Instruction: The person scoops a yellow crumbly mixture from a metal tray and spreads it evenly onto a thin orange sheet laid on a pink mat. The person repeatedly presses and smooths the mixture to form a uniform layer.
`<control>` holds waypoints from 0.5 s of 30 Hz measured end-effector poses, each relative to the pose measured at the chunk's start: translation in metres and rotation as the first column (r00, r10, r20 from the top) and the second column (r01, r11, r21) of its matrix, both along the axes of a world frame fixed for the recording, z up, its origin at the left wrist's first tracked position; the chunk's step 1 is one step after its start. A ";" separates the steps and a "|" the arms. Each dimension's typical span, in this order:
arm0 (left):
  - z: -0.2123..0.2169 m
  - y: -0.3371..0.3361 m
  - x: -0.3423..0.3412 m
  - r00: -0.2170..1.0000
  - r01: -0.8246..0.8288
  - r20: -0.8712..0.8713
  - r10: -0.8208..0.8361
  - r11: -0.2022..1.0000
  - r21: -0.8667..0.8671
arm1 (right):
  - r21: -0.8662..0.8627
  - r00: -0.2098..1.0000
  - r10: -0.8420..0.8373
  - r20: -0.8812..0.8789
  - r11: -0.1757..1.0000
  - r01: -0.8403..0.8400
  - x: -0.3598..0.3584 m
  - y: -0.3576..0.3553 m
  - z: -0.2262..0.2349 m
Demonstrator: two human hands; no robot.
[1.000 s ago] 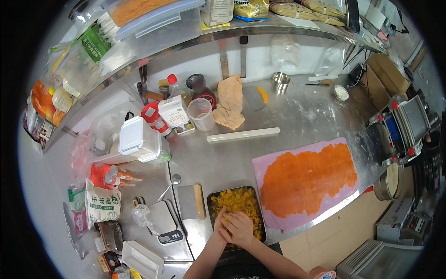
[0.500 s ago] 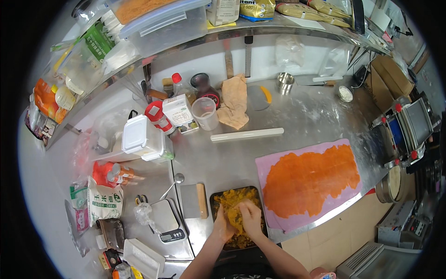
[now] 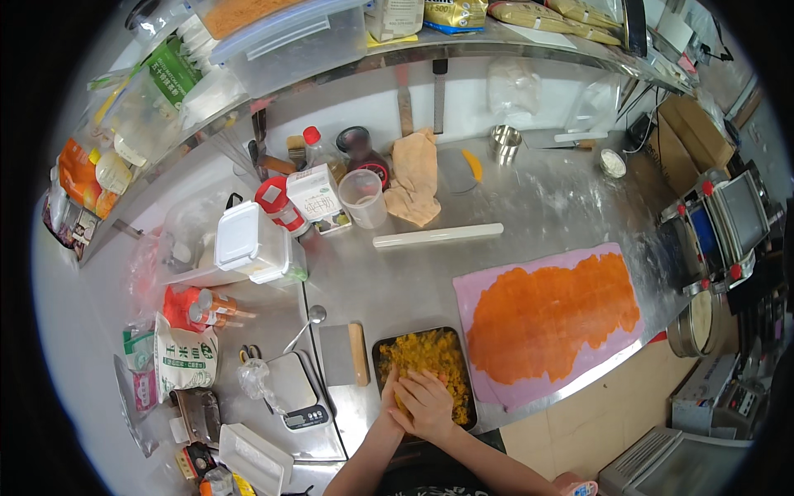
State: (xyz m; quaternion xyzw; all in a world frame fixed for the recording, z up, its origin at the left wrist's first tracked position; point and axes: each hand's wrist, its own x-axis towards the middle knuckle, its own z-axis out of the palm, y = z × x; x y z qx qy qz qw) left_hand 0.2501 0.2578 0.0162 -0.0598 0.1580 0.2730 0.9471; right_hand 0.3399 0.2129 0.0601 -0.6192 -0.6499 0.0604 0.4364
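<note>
A dark rectangular tray (image 3: 473,413) near the front edge of the counter holds a crumbly yellow-orange filling (image 3: 434,351) with darker bits in it. Over its lower left part my two hands are pressed together. My right hand (image 3: 427,403) lies across the palm side of my left hand (image 3: 392,398), its fingers close together. A little yellow filling shows between them; most of what they enclose is hidden. Right of the tray lies a pink-lilac sheet of dough (image 3: 500,397), with an uneven orange layer (image 3: 554,318) spread over it.
Left of the tray is a dough scraper (image 3: 358,355) with a wooden handle, then a digital scale (image 3: 299,393) and a spoon (image 3: 317,314). A white rolling pin (image 3: 438,236) lies behind. Tubs and bottles stand at back left; a roller machine (image 3: 728,227) at the right.
My hands have come together from a looser hold around the filling, and my right hand has moved left over my left. More filling in the tray is uncovered.
</note>
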 end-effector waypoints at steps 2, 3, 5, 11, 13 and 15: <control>-0.027 -0.005 -0.006 0.999 -0.033 -0.037 0.032 0.999 -0.010 | 0.071 1.000 -0.016 0.004 0.997 0.015 -0.004 0.001 -0.004; -0.032 -0.008 -0.007 0.996 -0.041 -0.079 0.040 0.999 -0.019 | 0.081 1.000 -0.022 0.001 0.996 0.022 -0.004 0.001 -0.006; -0.040 -0.008 -0.007 0.986 -0.055 -0.158 0.050 0.998 -0.025 | 0.102 0.999 -0.032 -0.006 0.994 0.032 -0.006 0.003 -0.012; -0.031 -0.002 -0.006 0.833 -0.022 -0.554 0.007 1.000 -0.021 | 0.023 0.995 -0.049 -0.086 0.998 0.052 -0.002 0.009 -0.025; -0.016 0.002 -0.003 0.786 0.026 -0.612 -0.089 0.993 -0.111 | -0.051 0.963 -0.076 -0.259 0.997 0.065 0.004 0.013 -0.023; 0.014 0.010 0.000 0.797 0.028 -0.592 -0.122 0.986 -0.165 | -0.198 0.827 -0.171 -0.536 0.977 0.074 0.009 0.019 -0.013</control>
